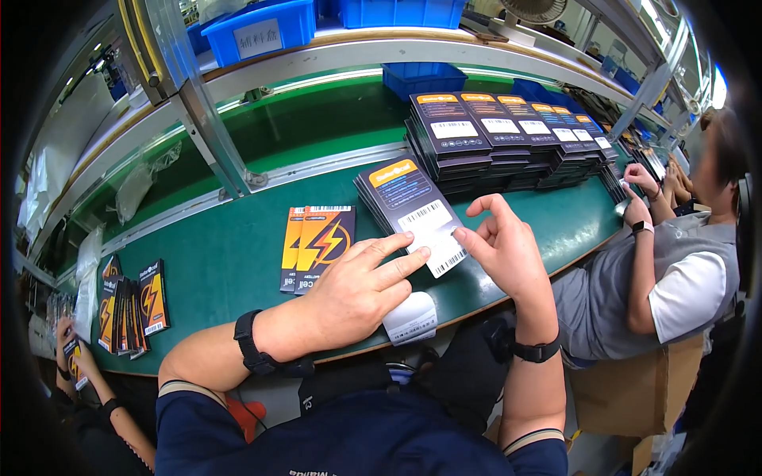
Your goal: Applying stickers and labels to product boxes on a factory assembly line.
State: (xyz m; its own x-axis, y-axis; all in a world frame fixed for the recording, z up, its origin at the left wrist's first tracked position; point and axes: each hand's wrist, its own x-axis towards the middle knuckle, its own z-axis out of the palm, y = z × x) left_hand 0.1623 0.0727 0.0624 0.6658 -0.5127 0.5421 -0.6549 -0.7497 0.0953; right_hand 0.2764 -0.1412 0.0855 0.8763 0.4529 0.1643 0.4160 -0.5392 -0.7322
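Observation:
A stack of flat black-and-orange battery boxes [386, 186] stands in front of me, with a white barcode label [434, 240] on the lower part of its top box. My left hand [353, 285] rests its outstretched index and middle fingertips on that label. At the label's right side is my right hand [508, 250], thumb tip close to the edge, index finger curved and apart from the thumb. Whether the thumb touches the label, I cannot tell. A curled white label sheet [411, 317] lies below my left hand at the table edge, partly covered by it.
Two orange-fronted boxes [324, 238] lie left of the stack. Several tall box stacks [456, 143] line the back right. More boxes [131, 309] stand far left on the green table [214, 262]. Co-workers sit on both sides. A metal shelf [357, 51] holds blue bins [262, 33].

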